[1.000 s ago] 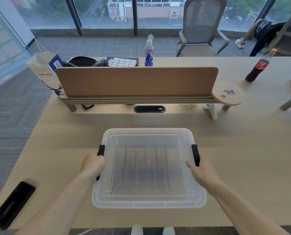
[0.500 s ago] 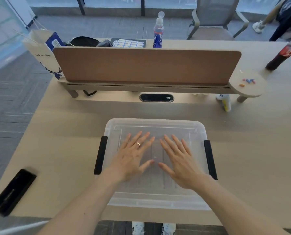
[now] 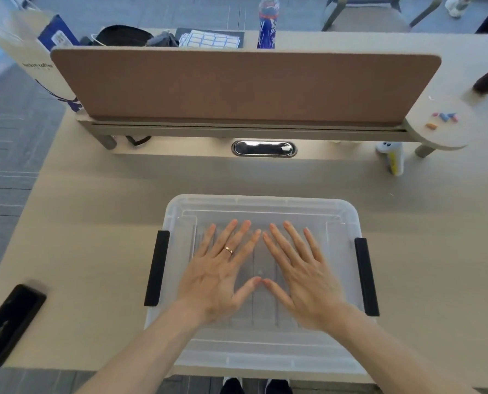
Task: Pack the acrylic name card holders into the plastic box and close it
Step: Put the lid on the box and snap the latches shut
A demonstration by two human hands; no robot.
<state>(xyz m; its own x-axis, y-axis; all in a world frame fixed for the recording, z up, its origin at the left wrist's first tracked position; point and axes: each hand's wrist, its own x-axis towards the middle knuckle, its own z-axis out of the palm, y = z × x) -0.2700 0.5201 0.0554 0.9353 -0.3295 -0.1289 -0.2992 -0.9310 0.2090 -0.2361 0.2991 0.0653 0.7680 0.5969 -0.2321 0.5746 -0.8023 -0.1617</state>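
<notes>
Both your left hand (image 3: 217,277) and right hand (image 3: 305,277) quit the latches (image 3: 157,267) and press flat-fingered on the lid (image 3: 262,207), so it seems closed.

Plastic box (image 3: 259,206): milky translucent, with faint grey vertical lines showing through the lid.
Box latches (image 3: 157,267): both black.
Ring (image 3: 228,250): gold.
Desk (image 3: 95,223): pale beige with fine wood grain.
Divider panel (image 3: 237,83): plain brown.
Phone (image 3: 9,322): black.
Bottle (image 3: 266,27): blue label with white and red marks.
Paper bag (image 3: 38,64): white with dark blue print.
Label sheet (image 3: 208,41): white labels edged in blue.
Carpet (image 3: 9,137): grey, striped tiles.
Small pieces (image 3: 444,118): blue, pink and orange.
</notes>
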